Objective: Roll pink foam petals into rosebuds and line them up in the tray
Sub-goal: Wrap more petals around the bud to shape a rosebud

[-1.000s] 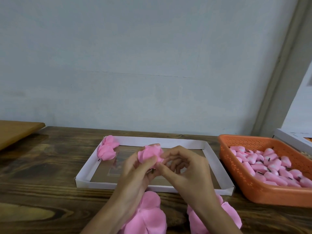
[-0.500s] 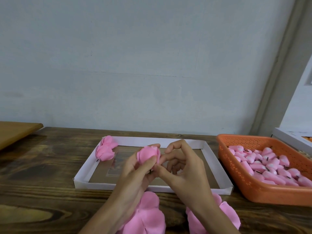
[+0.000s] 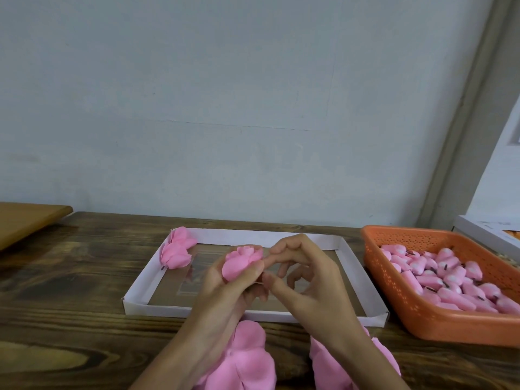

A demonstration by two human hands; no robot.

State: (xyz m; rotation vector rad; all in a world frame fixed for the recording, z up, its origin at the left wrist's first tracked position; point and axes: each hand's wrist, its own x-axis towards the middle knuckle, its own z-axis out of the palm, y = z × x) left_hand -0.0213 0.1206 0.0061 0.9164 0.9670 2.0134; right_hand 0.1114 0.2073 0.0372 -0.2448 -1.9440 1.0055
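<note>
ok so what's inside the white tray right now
Two finished rosebuds sit in the far left corner of the white tray, on its brown floor. The left hand, holding another rosebud, and the right hand cover the middle, so anything lying there cannot be seen.

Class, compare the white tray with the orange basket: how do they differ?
The white tray has low, plain walls; the orange basket has taller, perforated walls. The tray holds a few rosebuds in its far left corner; the basket holds many pink pieces. Both rest on the wooden table.
</note>
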